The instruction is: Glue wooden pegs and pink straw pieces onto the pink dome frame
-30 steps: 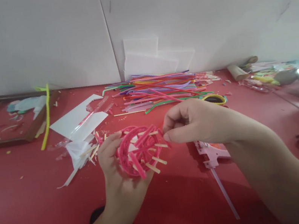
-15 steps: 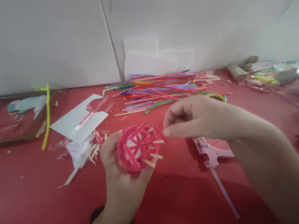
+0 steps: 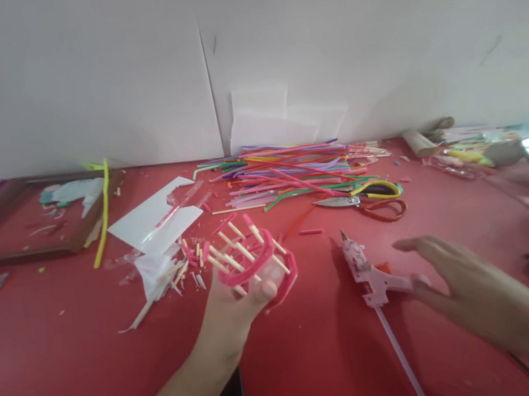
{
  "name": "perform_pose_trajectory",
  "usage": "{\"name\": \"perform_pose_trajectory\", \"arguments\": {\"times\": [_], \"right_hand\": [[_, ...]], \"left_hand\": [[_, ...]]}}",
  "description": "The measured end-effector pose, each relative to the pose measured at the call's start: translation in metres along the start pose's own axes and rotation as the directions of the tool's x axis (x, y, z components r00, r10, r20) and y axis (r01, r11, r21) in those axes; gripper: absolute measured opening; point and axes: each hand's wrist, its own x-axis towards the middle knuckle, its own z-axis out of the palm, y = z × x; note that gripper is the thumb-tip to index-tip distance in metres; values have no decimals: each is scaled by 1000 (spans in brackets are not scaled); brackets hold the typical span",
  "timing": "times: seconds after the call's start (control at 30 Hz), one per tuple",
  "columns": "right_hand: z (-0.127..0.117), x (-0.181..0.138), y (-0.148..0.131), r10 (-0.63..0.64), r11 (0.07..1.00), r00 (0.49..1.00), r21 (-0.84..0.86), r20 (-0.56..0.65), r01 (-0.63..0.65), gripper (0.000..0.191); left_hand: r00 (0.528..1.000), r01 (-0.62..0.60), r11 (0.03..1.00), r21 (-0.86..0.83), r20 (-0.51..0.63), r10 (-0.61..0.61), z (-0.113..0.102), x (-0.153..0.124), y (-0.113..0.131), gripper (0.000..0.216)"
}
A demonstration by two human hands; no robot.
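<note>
My left hand (image 3: 235, 308) is closed around a pink pipe-cleaner cage (image 3: 255, 260) with short wooden sticks poking out of it, held just above the red table (image 3: 71, 379). My right hand (image 3: 453, 278) is open, fingers spread, hovering at the handle of a pink glue gun (image 3: 371, 271) that lies on the table with its glue stick trailing toward me. The fingertips are at or near the gun's handle; I cannot tell whether they touch it.
A pile of coloured pipe cleaners (image 3: 290, 170) lies by the white wall, with scissors (image 3: 366, 198) in front of it. White paper and stick scraps (image 3: 158, 243) sit left of the cage. A brown tray (image 3: 18, 215) is far left, clutter far right.
My right hand let go of the pink cage and dropped down right to the glue gun, opening out. My left hand turned the cage over. The camera shifted slightly.
</note>
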Motion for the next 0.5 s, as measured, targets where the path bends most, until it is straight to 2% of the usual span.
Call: {"name": "perform_pose_trajectory", "arguments": {"times": [0.1, 0.2, 0.27, 0.37, 0.5], "right_hand": [[31, -31, 1, 5, 1000, 1000, -11, 1, -5, 47], [55, -42, -6, 49, 999, 991, 13, -124, -48, 52], [62, -40, -10, 79, 997, 980, 38, -181, -73, 51], [53, -32, -11, 48, 996, 966, 79, -254, -29, 47], [17, -20, -3, 9, 987, 920, 152, -392, 55, 44]], "left_hand": [[995, 65, 997, -29, 83, -63, 0, 2, 5, 40], [989, 96, 994, -55, 117, -89, 3, 0, 13, 41], [985, 110, 992, -58, 137, -101, 5, -2, 15, 37], [989, 94, 995, -33, 115, -90, 8, -4, 13, 39], [999, -4, 1000, -4, 48, 4, 12, -8, 9, 55]]}}
